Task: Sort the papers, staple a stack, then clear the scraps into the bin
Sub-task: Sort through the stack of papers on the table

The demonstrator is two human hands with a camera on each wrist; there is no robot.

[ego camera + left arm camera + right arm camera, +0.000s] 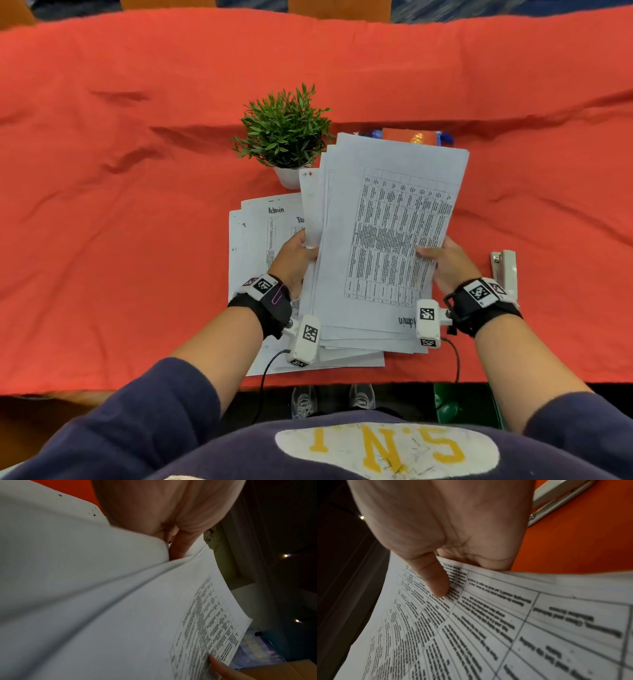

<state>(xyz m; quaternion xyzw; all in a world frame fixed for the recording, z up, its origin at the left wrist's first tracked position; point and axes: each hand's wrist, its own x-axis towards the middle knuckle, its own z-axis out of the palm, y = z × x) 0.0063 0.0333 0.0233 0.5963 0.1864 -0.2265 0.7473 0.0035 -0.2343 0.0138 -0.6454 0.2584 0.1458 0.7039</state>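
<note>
I hold a loose stack of printed papers [387, 240] above the table, its top sheet covered by a dense table of text. My left hand [296, 257] grips the stack's left edge, and in the left wrist view a finger [178, 547] is tucked between sheets [102, 601]. My right hand [445, 262] pinches the right edge, thumb pressed on the top sheet [488, 628] in the right wrist view. Other sheets [260, 240] marked "Admin" lie flat on the red cloth under my left hand. A white stapler [504, 270] lies just right of my right hand, also visible as the stapler [556, 503].
A small potted plant [284, 133] stands behind the papers. A red and blue packet [414, 137] peeks out past the stack's far edge. A green bin [466, 404] sits on the floor below the table's front edge. The red tablecloth [120, 205] covers the whole table.
</note>
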